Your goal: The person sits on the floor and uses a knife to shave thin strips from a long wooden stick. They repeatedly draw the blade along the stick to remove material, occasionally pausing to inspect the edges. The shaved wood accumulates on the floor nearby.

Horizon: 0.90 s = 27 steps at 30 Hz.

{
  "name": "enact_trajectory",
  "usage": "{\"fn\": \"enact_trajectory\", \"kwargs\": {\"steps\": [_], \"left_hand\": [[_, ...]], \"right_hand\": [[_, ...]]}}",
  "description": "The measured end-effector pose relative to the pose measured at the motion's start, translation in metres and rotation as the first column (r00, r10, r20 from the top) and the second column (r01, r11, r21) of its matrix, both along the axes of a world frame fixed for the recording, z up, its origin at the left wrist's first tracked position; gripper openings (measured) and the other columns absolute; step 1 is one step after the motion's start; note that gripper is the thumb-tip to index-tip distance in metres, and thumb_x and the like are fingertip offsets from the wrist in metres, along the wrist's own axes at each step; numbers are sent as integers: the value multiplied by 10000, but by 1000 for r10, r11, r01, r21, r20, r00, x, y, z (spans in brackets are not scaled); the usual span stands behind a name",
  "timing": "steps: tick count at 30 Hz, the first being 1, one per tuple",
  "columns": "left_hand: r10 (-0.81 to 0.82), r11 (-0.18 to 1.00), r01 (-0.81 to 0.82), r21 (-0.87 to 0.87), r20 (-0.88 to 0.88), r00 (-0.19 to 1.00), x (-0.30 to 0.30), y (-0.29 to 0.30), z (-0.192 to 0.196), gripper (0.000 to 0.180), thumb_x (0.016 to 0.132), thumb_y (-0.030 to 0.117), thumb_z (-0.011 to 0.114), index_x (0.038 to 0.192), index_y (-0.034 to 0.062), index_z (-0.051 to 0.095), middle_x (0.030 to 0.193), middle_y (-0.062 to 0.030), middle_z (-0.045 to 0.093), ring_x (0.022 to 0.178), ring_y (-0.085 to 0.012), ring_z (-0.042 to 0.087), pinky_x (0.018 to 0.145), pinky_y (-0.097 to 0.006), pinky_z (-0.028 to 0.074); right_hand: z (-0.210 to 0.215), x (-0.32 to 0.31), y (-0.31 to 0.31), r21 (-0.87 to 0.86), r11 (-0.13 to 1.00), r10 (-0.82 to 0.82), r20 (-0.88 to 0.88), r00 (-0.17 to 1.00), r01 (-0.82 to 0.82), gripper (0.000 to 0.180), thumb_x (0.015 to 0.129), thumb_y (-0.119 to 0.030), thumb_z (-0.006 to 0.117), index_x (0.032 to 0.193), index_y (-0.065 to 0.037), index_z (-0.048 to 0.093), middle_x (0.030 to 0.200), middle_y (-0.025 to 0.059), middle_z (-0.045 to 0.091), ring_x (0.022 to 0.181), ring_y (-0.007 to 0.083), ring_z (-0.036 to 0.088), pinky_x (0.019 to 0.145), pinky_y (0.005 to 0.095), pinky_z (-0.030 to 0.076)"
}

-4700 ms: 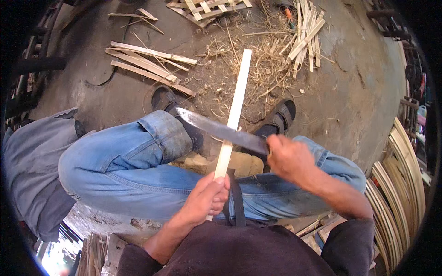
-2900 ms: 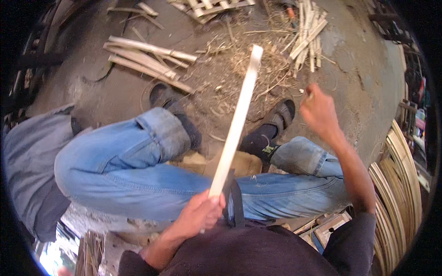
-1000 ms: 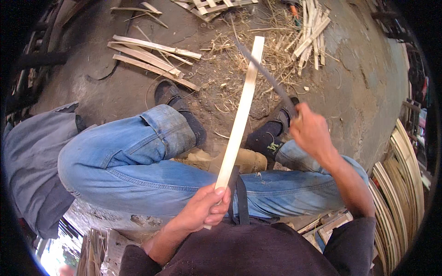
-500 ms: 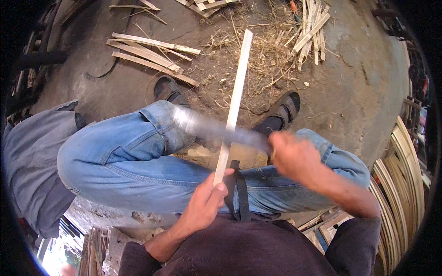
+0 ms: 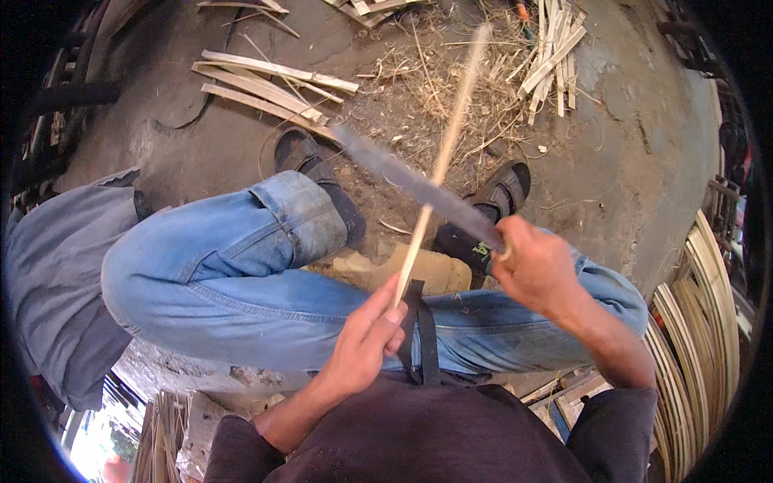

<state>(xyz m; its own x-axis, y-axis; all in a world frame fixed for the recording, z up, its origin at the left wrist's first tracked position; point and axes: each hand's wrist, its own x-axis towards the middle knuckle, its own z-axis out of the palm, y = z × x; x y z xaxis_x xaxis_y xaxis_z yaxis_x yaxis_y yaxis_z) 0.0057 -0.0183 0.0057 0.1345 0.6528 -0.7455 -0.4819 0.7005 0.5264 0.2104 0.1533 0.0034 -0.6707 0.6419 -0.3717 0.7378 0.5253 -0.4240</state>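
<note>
My left hand (image 5: 365, 336) is closed on the lower end of a long, pale bamboo strip (image 5: 413, 248), which slants up and to the right with its far end blurred. My right hand (image 5: 538, 267) grips the handle of a machete-like knife (image 5: 419, 187). Its long grey blade points up and to the left and crosses the strip about midway; whether it touches the strip I cannot tell. Beneath them, between my legs, lies a yellowish block (image 5: 439, 271).
Several split strips (image 5: 266, 90) lie on the floor ahead at left, and another pile (image 5: 555, 60) at far right. Thin shavings (image 5: 427, 88) litter the ground between. Long bent strips (image 5: 684, 346) stand at my right. Grey cloth (image 5: 68, 282) hangs at left.
The knife has swung forward along the strip, away from my body. The strip has tipped further right and turned narrower side up, and my left hand has shifted slightly.
</note>
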Motion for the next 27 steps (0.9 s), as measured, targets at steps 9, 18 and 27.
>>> {"fn": "enact_trajectory", "kwargs": {"steps": [9,18,27], "left_hand": [[78,995,-79,-55,-16,997,-1,8,3,536,997,132,518,1482,29,314,863,1,520,600,-55,449,525,-209,391],[48,996,-43,-76,53,997,-6,4,11,512,993,113,504,1468,12,345,887,1,503,567,-40,399,507,-204,367],[-40,997,45,-63,78,996,-11,-8,11,522,983,131,507,1472,22,357,883,26,480,548,-31,395,484,-197,354]], "right_hand": [[5,11,-26,112,968,212,121,970,-225,167,761,-153,642,855,-82,524,725,96,554,621,304,626,548,432,524],[-31,29,46,199,978,-84,96,992,64,239,769,-87,653,994,-67,578,765,149,637,689,359,654,598,448,524],[-56,50,101,417,907,-157,211,965,56,101,816,-121,594,877,-61,540,683,197,629,647,356,670,525,468,526]]}}
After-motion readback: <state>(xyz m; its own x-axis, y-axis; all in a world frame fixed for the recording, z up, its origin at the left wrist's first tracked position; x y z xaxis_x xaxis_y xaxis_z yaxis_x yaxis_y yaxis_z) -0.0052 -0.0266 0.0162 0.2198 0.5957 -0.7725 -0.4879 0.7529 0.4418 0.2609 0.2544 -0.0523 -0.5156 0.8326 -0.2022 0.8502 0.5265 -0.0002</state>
